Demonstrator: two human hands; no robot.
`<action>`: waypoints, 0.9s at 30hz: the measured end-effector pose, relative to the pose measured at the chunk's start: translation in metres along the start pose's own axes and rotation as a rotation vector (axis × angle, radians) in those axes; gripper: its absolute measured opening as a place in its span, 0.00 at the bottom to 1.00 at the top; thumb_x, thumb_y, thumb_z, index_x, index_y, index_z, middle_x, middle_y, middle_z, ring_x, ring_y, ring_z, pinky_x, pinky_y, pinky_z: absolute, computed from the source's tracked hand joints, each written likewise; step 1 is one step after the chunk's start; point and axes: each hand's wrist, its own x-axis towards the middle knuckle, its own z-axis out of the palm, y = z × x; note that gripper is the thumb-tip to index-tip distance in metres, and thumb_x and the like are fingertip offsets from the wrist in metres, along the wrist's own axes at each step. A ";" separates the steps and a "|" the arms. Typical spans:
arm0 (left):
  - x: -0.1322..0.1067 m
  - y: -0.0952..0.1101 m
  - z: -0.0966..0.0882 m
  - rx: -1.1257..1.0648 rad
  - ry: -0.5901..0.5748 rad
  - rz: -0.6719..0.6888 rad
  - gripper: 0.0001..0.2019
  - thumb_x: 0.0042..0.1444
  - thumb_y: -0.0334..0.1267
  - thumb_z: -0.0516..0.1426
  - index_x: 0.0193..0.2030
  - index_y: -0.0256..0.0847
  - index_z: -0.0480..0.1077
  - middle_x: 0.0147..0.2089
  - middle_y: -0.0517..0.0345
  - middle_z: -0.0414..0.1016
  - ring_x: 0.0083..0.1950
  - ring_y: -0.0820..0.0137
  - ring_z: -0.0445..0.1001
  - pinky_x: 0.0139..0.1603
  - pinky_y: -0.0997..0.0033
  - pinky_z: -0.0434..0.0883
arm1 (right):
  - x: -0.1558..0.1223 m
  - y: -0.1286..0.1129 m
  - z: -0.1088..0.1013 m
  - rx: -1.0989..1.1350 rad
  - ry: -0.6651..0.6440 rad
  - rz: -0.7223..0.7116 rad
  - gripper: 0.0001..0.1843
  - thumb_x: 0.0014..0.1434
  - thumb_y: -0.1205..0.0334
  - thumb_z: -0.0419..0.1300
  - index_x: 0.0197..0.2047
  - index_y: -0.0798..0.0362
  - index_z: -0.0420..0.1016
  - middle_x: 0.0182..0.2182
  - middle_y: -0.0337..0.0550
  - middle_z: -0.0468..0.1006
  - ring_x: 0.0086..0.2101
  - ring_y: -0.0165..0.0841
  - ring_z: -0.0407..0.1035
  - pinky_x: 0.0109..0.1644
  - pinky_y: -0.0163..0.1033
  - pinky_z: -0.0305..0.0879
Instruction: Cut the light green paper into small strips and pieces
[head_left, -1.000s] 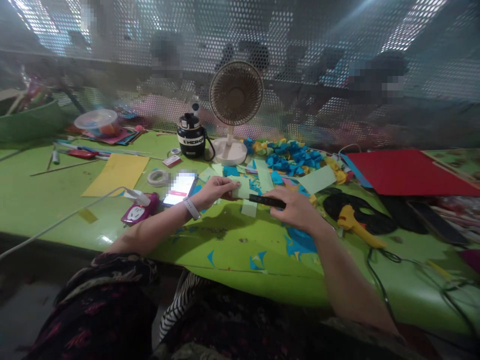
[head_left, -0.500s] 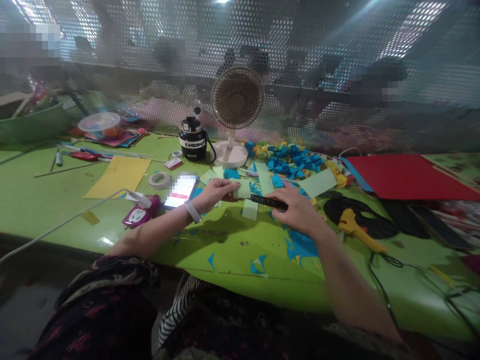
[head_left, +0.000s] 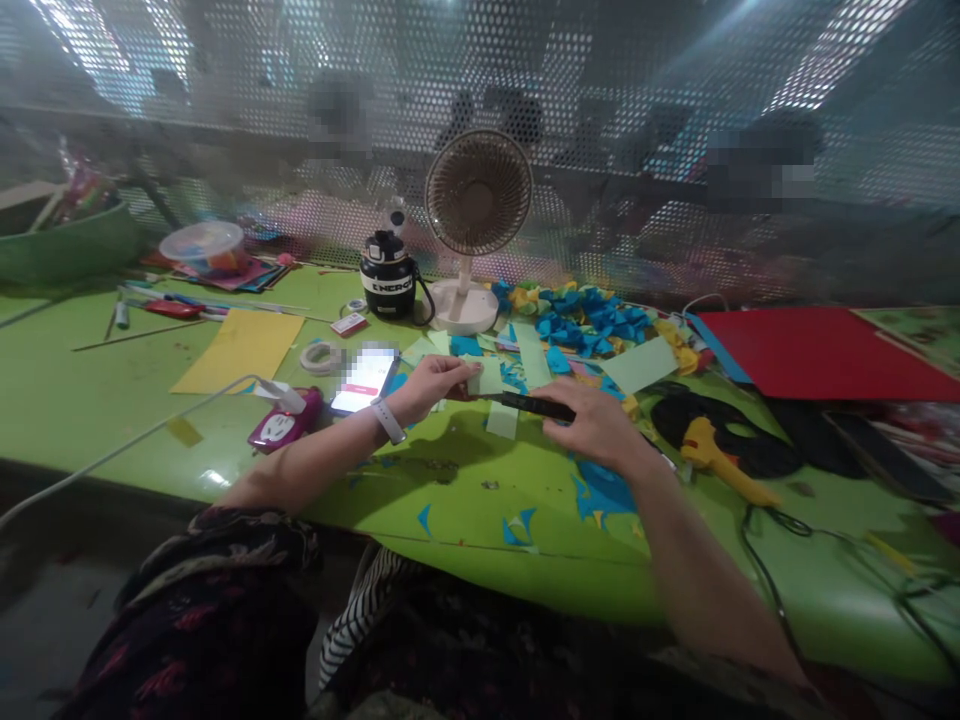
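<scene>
Pale green paper strip (head_left: 491, 378) sits at the centre of the frame, lying on the glossy green table (head_left: 465, 490), and I see my left hand (head_left: 435, 385) pinching its left end between thumb and fingertips, a white wristband (head_left: 388, 420) on that wrist. My right hand (head_left: 596, 425), just right of centre, has its fingers curled round a slim black tool (head_left: 536, 406), which lies almost level with its tip pointing left and meeting the strip near the left fingertips; I cannot tell what kind of tool it is. Just left of the left hand a phone with a lit screen (head_left: 365, 378) lies flat, with a pink plug block (head_left: 283, 425) beside it and a roll of white tape (head_left: 319, 356) above that. Further left lies a yellow paper sheet (head_left: 240, 348). Above the hands stand a black jug (head_left: 388, 285) and a small white desk fan (head_left: 476, 215), side by side. Right of the fan is a heap of crumpled blue and yellow paper (head_left: 592, 315). A yellow glue gun (head_left: 712, 455) lies near my right forearm, and a red sheet (head_left: 817, 352) covers the table at the right.
</scene>
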 end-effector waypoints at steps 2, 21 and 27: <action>0.002 0.005 -0.003 -0.013 0.037 0.028 0.22 0.43 0.51 0.70 0.22 0.34 0.70 0.21 0.63 0.68 0.23 0.78 0.68 0.36 0.70 0.77 | 0.000 -0.003 0.002 0.037 -0.071 -0.034 0.19 0.51 0.69 0.58 0.46 0.49 0.78 0.45 0.45 0.81 0.45 0.41 0.75 0.49 0.43 0.69; 0.009 0.028 -0.052 1.503 -0.226 -0.252 0.15 0.52 0.39 0.56 0.16 0.39 0.65 0.20 0.50 0.74 0.27 0.63 0.76 0.32 0.69 0.64 | 0.002 -0.033 0.035 -0.008 -0.371 -0.041 0.16 0.63 0.55 0.59 0.49 0.55 0.75 0.47 0.51 0.78 0.47 0.42 0.72 0.49 0.42 0.65; 0.001 0.031 -0.040 1.866 -0.018 -0.159 0.22 0.56 0.54 0.56 0.38 0.34 0.78 0.42 0.34 0.79 0.46 0.48 0.78 0.40 0.63 0.68 | 0.012 -0.011 0.051 -0.266 -0.338 0.038 0.18 0.63 0.59 0.61 0.52 0.60 0.74 0.50 0.57 0.77 0.51 0.46 0.70 0.53 0.44 0.65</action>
